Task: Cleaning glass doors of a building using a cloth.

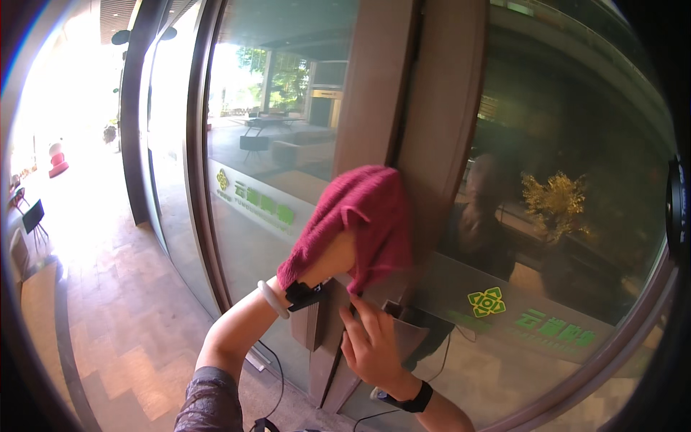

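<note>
A dark red cloth (372, 216) is draped over my left hand (334, 256), which presses toward the brown frame of a glass door (378, 81). The cloth hides most of the left fingers. On that wrist are a pale bangle (273, 299) and a black band. My right hand (370, 343) is just below the cloth, its fingers partly spread and pointing up near the cloth's lower corner; whether a fingertip touches it I cannot tell. A black watch strap (415, 398) circles the right wrist. The door handle (307, 324) stands partly behind my left wrist.
Glass panes with frosted strips and green lettering flank the door frames. A dark cable (282, 372) hangs near the floor at lower left, with another at lower right. Wood-toned flooring (135, 372) extends left, where a dark chair (33, 216) stands. The right pane reflects a person and yellow foliage (556, 202).
</note>
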Tool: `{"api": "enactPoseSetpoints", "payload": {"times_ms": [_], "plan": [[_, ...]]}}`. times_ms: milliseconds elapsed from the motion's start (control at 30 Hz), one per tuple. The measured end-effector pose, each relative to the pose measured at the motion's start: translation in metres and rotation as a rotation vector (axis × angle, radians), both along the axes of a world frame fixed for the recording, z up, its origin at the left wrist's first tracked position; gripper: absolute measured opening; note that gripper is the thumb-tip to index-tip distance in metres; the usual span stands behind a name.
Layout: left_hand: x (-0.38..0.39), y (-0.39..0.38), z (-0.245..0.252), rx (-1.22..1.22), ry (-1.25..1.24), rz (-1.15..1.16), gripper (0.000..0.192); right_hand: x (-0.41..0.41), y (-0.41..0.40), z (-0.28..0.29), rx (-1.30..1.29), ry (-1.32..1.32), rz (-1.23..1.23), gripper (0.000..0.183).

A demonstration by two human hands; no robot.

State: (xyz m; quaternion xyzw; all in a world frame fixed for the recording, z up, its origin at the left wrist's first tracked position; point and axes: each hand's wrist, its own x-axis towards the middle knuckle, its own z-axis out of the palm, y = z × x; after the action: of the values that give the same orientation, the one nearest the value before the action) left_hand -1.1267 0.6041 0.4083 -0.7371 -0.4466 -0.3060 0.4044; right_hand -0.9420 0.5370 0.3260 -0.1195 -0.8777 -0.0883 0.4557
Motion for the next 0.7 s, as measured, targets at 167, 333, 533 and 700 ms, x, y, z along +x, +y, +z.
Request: {"api": "enactPoseSetpoints", "payload": {"times_ms": [167, 333, 533, 700], "plan": [[-0.040, -0.043, -0.006, -0.489, -0.525, -0.684, 0.053, -0.057, 0.025, 0.025, -0.023, 0.057, -0.048, 0.047], [-0.073, -0.066, 0.015, -0.622, -0.781, -0.770, 0.046, -0.099, 0.051, 0.073, 0.157, -0.224, -0.282, 0.037], [-0.114, -0.090, -0.092, -0.137, 0.266, -0.541, 0.044, -0.111, 0.105, 0.173, 0.507, 0.132, -0.340, 0.034], [-0.147, -0.104, -0.191, -0.408, 0.065, -0.598, 0.045, -0.124, 0.099, 0.235, 0.568, 0.086, -0.409, 0.044]]}}
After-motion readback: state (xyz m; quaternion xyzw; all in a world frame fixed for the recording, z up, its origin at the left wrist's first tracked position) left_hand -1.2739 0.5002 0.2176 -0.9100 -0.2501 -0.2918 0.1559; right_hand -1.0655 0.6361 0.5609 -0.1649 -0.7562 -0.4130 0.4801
